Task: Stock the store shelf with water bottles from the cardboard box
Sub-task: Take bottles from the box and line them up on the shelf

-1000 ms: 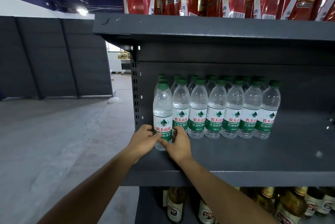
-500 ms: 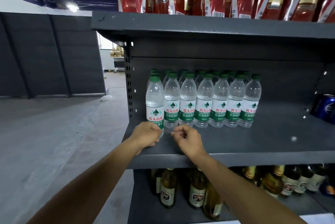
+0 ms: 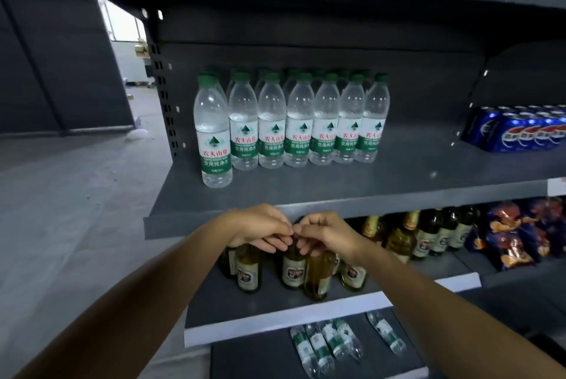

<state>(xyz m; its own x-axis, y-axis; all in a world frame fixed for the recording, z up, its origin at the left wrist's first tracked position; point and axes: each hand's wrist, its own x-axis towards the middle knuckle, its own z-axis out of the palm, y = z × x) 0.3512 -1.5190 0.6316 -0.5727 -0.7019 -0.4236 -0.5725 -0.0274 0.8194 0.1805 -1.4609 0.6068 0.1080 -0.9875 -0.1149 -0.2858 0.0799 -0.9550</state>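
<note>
Just above our hands, water bottles (image 3: 291, 124) stand in rows on shelf (image 3: 413, 176), one front bottle (image 3: 214, 139) nearest us at row's left end. Our left hand (image 3: 260, 230) and right hand (image 3: 329, 233) meet fingertip to fingertip below shelf edge, fingers loosely curled, holding nothing. More bottles (image 3: 333, 340) lie flat far below hands. We judge bottles full, fairly heavy, thin-walled, slick; best gripped round labelled middle, not cap. Cardboard box not in view.
</note>
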